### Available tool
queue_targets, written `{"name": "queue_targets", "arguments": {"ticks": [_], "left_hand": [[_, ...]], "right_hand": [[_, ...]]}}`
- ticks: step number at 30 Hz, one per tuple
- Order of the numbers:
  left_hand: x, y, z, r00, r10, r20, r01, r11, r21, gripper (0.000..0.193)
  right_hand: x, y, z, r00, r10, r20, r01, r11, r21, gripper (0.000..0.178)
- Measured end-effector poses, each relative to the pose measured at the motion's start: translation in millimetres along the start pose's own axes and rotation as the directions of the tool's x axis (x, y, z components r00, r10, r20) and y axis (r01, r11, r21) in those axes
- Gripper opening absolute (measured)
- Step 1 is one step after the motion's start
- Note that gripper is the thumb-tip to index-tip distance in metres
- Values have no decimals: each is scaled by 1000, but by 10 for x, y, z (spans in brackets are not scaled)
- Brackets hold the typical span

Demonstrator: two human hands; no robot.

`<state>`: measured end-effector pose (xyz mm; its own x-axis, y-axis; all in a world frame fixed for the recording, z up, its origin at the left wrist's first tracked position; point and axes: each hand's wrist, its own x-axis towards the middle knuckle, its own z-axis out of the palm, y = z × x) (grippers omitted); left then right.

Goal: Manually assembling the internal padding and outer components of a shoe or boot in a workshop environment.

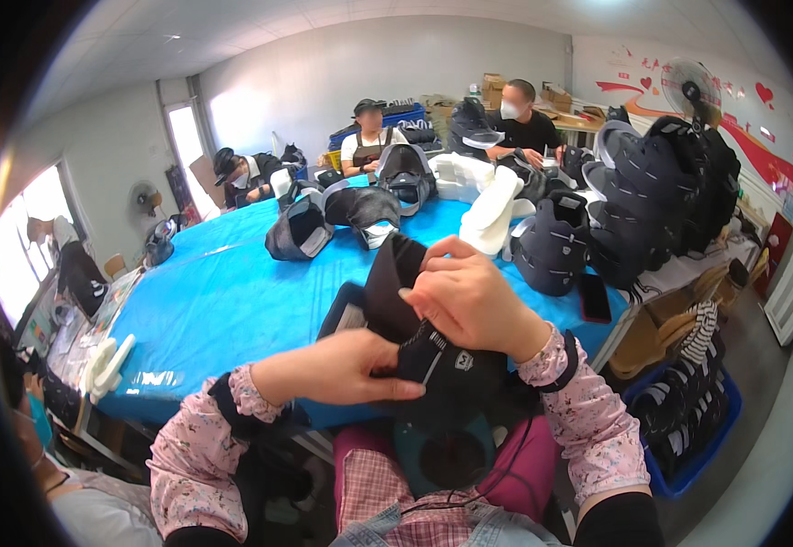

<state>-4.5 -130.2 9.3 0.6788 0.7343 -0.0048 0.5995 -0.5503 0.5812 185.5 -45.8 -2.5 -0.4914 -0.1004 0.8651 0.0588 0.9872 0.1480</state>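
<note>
Both my hands are on a black fabric shoe upper (389,299) held over the near edge of the blue-covered table (223,292). My left hand (346,366) grips its lower left side, thumb on top. On its upper right rim, the bent fingers of my right hand (478,296) are pinched. A small pale emblem shows on the near black part; the fingertips' undersides are hidden. Just beyond my hands lie a black upper (300,230) with its opening toward me and another dark upper (365,211). A white foot-shaped form (490,217) lies behind my right hand.
Black uppers (652,191) are piled at the right, near a phone (594,298). A blue crate (734,410) of striped uppers stands on the floor at right. White pieces (109,366) lie at the left corner. Co-workers (374,146) sit across the table.
</note>
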Motion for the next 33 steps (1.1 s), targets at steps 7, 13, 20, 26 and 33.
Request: {"name": "queue_targets", "arguments": {"ticks": [7, 13, 20, 26, 33], "left_hand": [[-2, -53, 298, 880, -228, 417, 323, 930, -173, 54], [69, -271, 488, 994, -71, 87, 96, 938, -334, 39], [85, -471, 552, 752, -112, -650, 11, 987, -158, 32], [-289, -1126, 509, 648, -473, -597, -639, 88, -764, 52], [-382, -1176, 615, 627, -432, -648, -711, 21, -703, 54]], "right_hand": [[-119, -89, 138, 995, -55, 86, 47, 995, 91, 27], [-215, 40, 236, 983, -72, 169, 74, 997, -7, 28], [-26, 73, 221, 986, 158, 44, -156, 986, -60, 14], [-109, -118, -104, 821, 560, 110, -518, 652, 553, 20], [-164, -434, 45, 746, 413, 522, -644, 646, 410, 21]]}}
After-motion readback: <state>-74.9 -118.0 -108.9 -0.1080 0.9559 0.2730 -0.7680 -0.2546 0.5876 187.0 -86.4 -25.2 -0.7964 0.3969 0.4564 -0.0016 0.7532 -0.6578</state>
